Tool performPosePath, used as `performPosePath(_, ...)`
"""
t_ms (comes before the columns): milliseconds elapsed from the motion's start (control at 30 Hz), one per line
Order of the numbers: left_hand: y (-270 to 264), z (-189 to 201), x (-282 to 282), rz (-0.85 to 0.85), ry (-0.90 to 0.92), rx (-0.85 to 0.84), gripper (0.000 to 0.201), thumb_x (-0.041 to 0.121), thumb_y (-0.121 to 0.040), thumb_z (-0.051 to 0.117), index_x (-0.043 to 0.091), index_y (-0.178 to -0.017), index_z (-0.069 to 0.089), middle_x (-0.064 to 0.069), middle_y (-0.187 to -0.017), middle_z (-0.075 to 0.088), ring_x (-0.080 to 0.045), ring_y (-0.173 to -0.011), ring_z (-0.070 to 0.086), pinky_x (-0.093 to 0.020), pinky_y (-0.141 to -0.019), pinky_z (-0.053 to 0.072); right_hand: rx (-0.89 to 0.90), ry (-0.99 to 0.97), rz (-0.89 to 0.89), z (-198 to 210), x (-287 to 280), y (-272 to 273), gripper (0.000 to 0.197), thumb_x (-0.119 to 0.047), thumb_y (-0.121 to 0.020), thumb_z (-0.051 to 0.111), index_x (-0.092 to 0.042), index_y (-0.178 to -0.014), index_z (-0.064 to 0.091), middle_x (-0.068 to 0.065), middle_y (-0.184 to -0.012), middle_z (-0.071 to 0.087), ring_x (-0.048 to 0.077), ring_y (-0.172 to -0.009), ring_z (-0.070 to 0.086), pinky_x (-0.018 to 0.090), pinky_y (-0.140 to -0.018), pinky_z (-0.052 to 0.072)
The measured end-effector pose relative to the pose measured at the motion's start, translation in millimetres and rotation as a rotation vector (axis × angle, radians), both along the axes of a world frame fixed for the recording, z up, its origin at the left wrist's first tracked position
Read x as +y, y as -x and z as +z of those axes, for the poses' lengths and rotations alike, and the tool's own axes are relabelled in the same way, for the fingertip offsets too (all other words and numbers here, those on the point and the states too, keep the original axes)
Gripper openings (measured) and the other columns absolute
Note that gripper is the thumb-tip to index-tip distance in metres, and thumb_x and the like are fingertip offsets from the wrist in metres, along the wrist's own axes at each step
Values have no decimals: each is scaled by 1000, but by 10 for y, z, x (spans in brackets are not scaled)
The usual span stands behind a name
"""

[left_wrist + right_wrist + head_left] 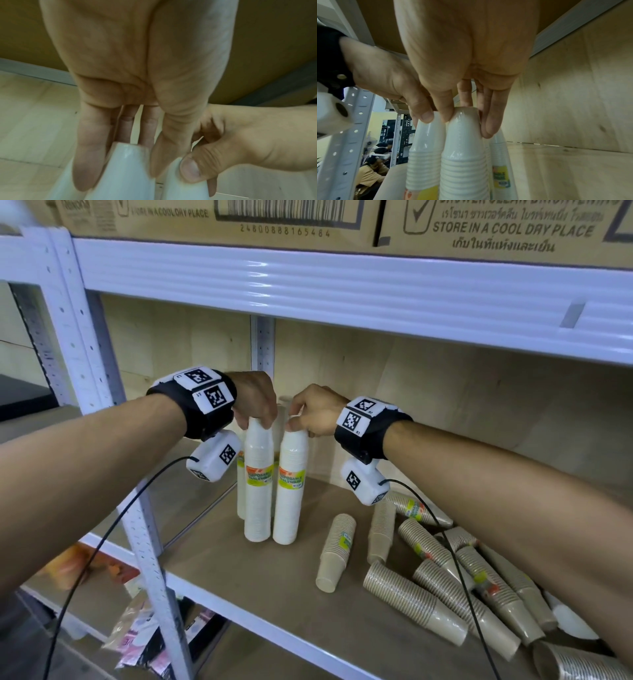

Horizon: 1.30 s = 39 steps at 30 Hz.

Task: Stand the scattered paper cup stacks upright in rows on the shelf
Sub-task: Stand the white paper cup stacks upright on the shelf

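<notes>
Two tall white paper cup stacks stand upright side by side at the left of the shelf board (219,563). My left hand (257,423) grips the top of the left white stack (257,494) from above. My right hand (297,429) pinches the top of the right white stack (290,494). In the left wrist view my left hand (123,155) has fingers and thumb curled round its stack's top (125,175). The right wrist view shows my right hand (467,119) on its stack (464,162). More white stacks (241,494) stand behind. Several brown cup stacks (335,553) lie scattered on the right.
A white upright post (144,529) borders the shelf on the left, and the white beam (342,285) of the upper shelf hangs close overhead with cardboard boxes (479,227) on it. Cables from both wrist cameras trail over the shelf front and the brown stacks.
</notes>
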<state>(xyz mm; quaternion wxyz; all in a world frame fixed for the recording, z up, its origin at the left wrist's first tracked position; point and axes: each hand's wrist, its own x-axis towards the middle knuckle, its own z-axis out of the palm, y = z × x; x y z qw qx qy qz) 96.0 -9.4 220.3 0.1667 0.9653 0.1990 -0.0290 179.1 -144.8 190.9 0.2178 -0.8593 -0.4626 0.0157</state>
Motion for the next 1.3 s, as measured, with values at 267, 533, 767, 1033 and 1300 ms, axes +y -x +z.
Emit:
performPosePath(267, 221, -58, 292, 55, -12, -11, 28, 11, -79, 73, 4, -106, 73, -17, -107, 71, -32, -90, 72, -45, -86, 58, 6, -28, 35, -44, 309, 203, 30, -28, -83, 73, -7, -103, 69, 2, -95, 64, 22, -83, 66, 33, -74, 55)
performPosePath(533, 285, -195, 476, 21, -32, -62, 25, 6, -85, 71, 8, -110, 69, -6, -98, 66, -22, -80, 66, -32, -73, 58, -8, -48, 18, -167, 488, 263, 28, -28, -84, 71, -9, -104, 69, 9, -97, 65, 26, -87, 64, 31, -71, 50)
performPosePath(767, 324, -174, 474, -19, -45, -146, 33, 12, -86, 70, 16, -119, 68, -3, -105, 62, -20, -85, 63, -30, -70, 56, 26, -83, 14, -198, 494, 236, 31, -29, -85, 71, -14, -112, 68, 0, -102, 62, 22, -92, 61, 27, -71, 45)
performPosePath(1033, 297, 76, 263, -79, -106, -291, 32, 25, -88, 70, 18, -120, 68, -2, -113, 63, -20, -106, 58, -30, -88, 47, 3, -82, -20, -106, 275, 180, 44, -31, -84, 71, -14, -124, 63, 6, -116, 64, 22, -97, 61, 27, -76, 46)
performPosePath(1300, 44, 11, -301, -232, 14, -346, 27, 22, -86, 72, 20, -113, 69, 0, -98, 67, -14, -83, 62, -29, -77, 51, 47, 5, -136, -236, -298, 19, 45, -35, -81, 74, -20, -121, 62, 0, -110, 59, 19, -100, 58, 28, -77, 43)
